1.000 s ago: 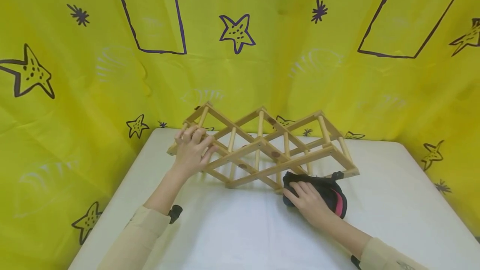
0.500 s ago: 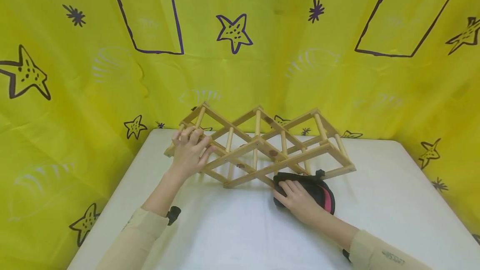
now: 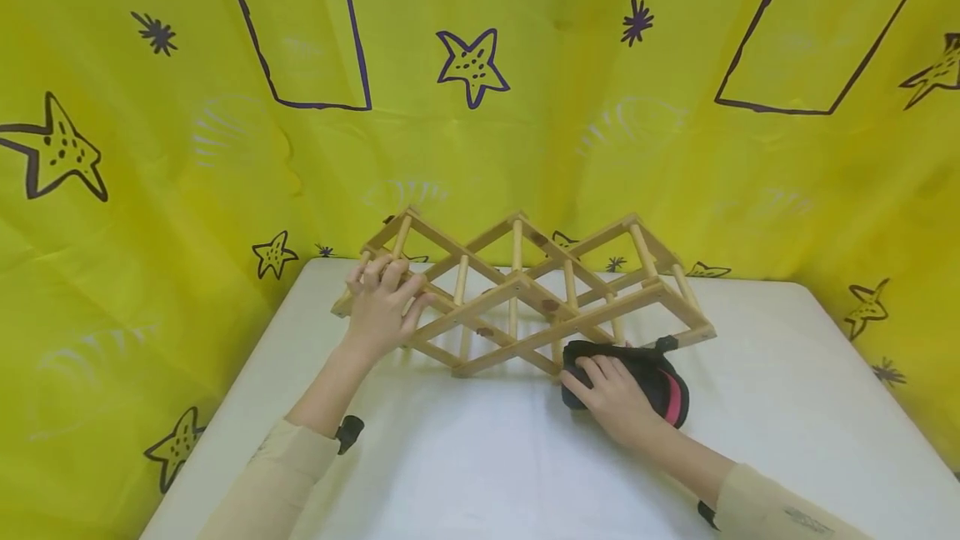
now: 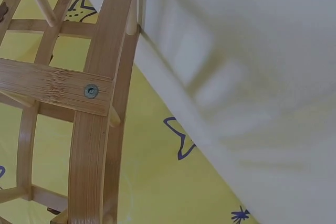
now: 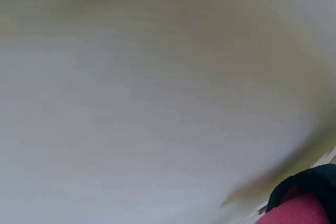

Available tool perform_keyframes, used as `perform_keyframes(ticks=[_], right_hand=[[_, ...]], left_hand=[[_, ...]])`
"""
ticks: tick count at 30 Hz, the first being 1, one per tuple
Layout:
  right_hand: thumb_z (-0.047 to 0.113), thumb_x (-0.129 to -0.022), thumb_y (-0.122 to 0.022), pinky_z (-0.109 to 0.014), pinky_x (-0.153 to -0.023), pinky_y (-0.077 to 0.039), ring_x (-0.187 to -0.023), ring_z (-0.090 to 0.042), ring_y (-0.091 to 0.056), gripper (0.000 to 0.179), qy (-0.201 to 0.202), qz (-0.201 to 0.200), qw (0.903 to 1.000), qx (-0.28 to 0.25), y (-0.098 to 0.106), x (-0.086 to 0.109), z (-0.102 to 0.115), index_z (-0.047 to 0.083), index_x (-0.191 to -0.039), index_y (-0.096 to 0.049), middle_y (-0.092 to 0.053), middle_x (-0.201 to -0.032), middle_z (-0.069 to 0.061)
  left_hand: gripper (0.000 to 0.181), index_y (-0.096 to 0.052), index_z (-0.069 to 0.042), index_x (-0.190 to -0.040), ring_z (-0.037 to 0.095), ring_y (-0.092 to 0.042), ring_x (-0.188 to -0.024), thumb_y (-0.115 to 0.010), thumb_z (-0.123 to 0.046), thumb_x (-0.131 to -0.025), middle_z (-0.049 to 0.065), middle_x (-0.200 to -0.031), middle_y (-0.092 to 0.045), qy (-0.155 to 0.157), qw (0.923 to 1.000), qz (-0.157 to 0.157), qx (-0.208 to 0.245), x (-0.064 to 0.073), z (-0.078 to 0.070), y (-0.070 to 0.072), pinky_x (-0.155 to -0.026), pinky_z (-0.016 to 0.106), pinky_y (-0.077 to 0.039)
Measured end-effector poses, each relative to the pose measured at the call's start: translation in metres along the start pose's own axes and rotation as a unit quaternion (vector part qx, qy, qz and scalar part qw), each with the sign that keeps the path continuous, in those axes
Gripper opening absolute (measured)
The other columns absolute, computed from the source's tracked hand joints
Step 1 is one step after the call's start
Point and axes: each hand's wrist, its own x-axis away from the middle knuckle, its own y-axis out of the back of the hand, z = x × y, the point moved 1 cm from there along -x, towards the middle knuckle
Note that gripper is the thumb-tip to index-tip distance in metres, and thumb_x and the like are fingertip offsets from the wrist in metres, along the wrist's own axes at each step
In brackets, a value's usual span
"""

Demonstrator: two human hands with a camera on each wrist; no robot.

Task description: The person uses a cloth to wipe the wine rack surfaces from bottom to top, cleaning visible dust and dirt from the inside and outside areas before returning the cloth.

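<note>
A folding wooden lattice rack (image 3: 517,286), made of crossed slats and round dowels, stands on the white table. At its left end my left hand (image 3: 382,307) grips the frame, with fingers curled over the top. My right hand (image 3: 615,398) holds a soft black item with a pink lining (image 3: 652,373) against the front lower right of the rack; its kind is unclear. The left wrist view shows the rack's slats (image 4: 89,166) and a screw, but not the hand. Only the item's black rim and pink inside (image 5: 299,211) appear in the right wrist view.
The white table (image 3: 480,457) reaches back to a yellow curtain (image 3: 540,148) with printed stars and rectangles, which hangs close behind the rack and along both sides.
The black item shifts left along the rack's front, then back right with my right hand. The rack's right end sits slightly higher in view. My left hand keeps its grip.
</note>
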Motion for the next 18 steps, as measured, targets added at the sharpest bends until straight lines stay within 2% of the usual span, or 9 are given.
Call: perform_keyframes(ticks=[6, 9, 11, 14, 16, 18], right_hand=[[0.008, -0.098, -0.019, -0.042, -0.065, -0.044, -0.078, -0.031, -0.053, 0.042, -0.004, -0.043, 0.9988, 0.021, 0.008, 0.006, -0.004, 0.010, -0.098, -0.060, -0.056, -0.092, -0.017], [0.007, -0.097, -0.023, -0.041, -0.065, -0.044, -0.077, -0.030, -0.053, 0.038, 0.012, -0.042, 0.9990, 0.002, 0.003, 0.006, -0.001, 0.010, -0.098, -0.061, -0.055, -0.092, -0.016], [0.008, -0.093, -0.027, -0.041, -0.066, -0.043, -0.079, -0.029, -0.052, 0.033, 0.027, -0.026, 0.9991, -0.020, -0.001, 0.003, 0.002, 0.009, -0.099, -0.060, -0.055, -0.093, -0.015], [0.010, -0.085, -0.037, -0.040, -0.068, -0.043, -0.082, -0.028, -0.051, 0.027, 0.046, 0.020, 0.9977, -0.047, -0.008, 0.000, 0.007, 0.010, -0.102, -0.058, -0.053, -0.096, -0.013], [0.010, -0.080, -0.041, -0.040, -0.070, -0.042, -0.084, -0.027, -0.050, 0.029, 0.047, 0.051, 0.9960, -0.056, -0.010, -0.002, 0.009, 0.010, -0.105, -0.057, -0.053, -0.098, -0.013], [0.010, -0.077, -0.044, -0.040, -0.071, -0.042, -0.086, -0.028, -0.050, 0.032, 0.043, 0.066, 0.9955, -0.052, -0.009, -0.002, 0.008, 0.011, -0.106, -0.056, -0.052, -0.099, -0.013]], left_hand=[[0.039, -0.053, -0.012, -0.084, 0.031, -0.033, -0.101, -0.035, -0.044, -0.096, 0.008, -0.098, -0.040, -0.002, 1.0000, -0.005, -0.007, 0.001, 0.001, 0.002, -0.085, 0.054, -0.017], [0.038, -0.053, -0.012, -0.084, 0.031, -0.033, -0.101, -0.036, -0.043, -0.096, 0.008, -0.097, -0.040, -0.006, 1.0000, -0.004, -0.002, 0.000, 0.001, 0.002, -0.085, 0.054, -0.017], [0.037, -0.054, -0.012, -0.085, 0.031, -0.033, -0.101, -0.036, -0.043, -0.096, 0.008, -0.097, -0.040, -0.008, 1.0000, -0.002, 0.000, -0.001, 0.001, 0.002, -0.084, 0.053, -0.016], [0.038, -0.054, -0.012, -0.085, 0.031, -0.032, -0.101, -0.036, -0.043, -0.096, 0.008, -0.097, -0.040, -0.011, 0.9999, -0.003, 0.003, -0.002, 0.000, 0.001, -0.083, 0.053, -0.016], [0.038, -0.053, -0.011, -0.085, 0.031, -0.032, -0.101, -0.036, -0.044, -0.096, 0.008, -0.097, -0.040, -0.011, 0.9999, -0.005, 0.002, -0.002, 0.001, 0.000, -0.082, 0.052, -0.016], [0.038, -0.053, -0.011, -0.085, 0.031, -0.032, -0.100, -0.036, -0.043, -0.096, 0.008, -0.097, -0.040, -0.011, 0.9999, -0.006, -0.001, -0.001, 0.001, 0.000, -0.082, 0.052, -0.016]])
